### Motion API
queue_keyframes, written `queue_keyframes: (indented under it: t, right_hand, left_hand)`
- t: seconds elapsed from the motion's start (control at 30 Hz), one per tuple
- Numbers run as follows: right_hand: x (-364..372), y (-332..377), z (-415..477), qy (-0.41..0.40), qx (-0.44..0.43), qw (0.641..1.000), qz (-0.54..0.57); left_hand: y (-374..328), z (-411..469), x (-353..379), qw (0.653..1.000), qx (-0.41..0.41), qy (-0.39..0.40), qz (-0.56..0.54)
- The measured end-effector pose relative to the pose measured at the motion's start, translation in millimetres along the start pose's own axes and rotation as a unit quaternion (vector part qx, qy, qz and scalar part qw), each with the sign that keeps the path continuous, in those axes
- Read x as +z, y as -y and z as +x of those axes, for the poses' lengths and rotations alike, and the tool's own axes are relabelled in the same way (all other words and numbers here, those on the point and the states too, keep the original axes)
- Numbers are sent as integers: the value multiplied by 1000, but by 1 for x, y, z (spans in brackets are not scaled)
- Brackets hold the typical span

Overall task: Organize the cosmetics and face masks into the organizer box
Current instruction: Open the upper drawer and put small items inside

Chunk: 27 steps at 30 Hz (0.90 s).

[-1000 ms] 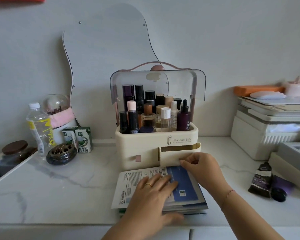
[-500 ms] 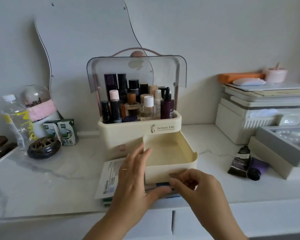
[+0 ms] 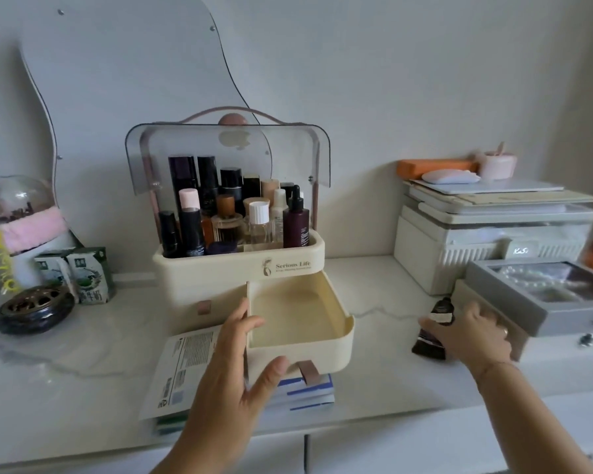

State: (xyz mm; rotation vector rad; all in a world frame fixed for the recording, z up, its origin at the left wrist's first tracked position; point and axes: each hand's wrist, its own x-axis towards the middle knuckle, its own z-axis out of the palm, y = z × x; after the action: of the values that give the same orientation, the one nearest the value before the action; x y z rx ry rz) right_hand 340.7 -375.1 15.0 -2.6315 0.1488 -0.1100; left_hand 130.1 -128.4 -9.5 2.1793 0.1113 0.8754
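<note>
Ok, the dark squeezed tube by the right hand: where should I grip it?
Grip the dark crumpled tube across its flat lower body, coming from above and the right. It lies with its cap end pointing away, and the right hand is already over it.

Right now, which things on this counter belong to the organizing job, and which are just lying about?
Job: organizer box; its open drawer; face masks; dark tube under the right hand; left hand at the drawer.

Lying about: milk cartons; incense burner; jewellery box; mirror.
</note>
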Motion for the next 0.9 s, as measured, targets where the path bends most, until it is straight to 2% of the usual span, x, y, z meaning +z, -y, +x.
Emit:
queue_keyframes:
  t: [0.13, 0.3, 0.47, 0.6, 0.7, 0.8, 0.87, 0.9]
  right_hand:
    - [4, 9, 12, 40, -38, 998, -37]
    - [11, 14, 11, 88, -78, 993, 4]
    - [19, 21, 1, 116, -135, 984, -19]
    - [21, 24, -3, 113, -158, 981, 17]
    - [7, 39, -12, 161, -177, 967, 84]
    - [-26, 68, -34, 216, -189, 930, 231]
    - [-48, 88, -49, 323, -190, 862, 342]
    - [-56, 97, -53, 393, -199, 821, 363]
  left_hand:
    - [1, 3, -2, 1000, -8, -3, 1]
    - [2, 4, -2, 1000, -6, -2, 6]
    - [-2, 6, -4, 1000, -15, 3, 1]
    - [0, 5, -2, 999, -25, 19, -10]
    - [1, 5, -2, 999, -28, 31, -1]
    - [2, 5, -3, 999, -27, 39, 6]
    - [3, 5, -3, 999, -26, 42, 10]
    - [3, 6, -2, 999, -26, 42, 8]
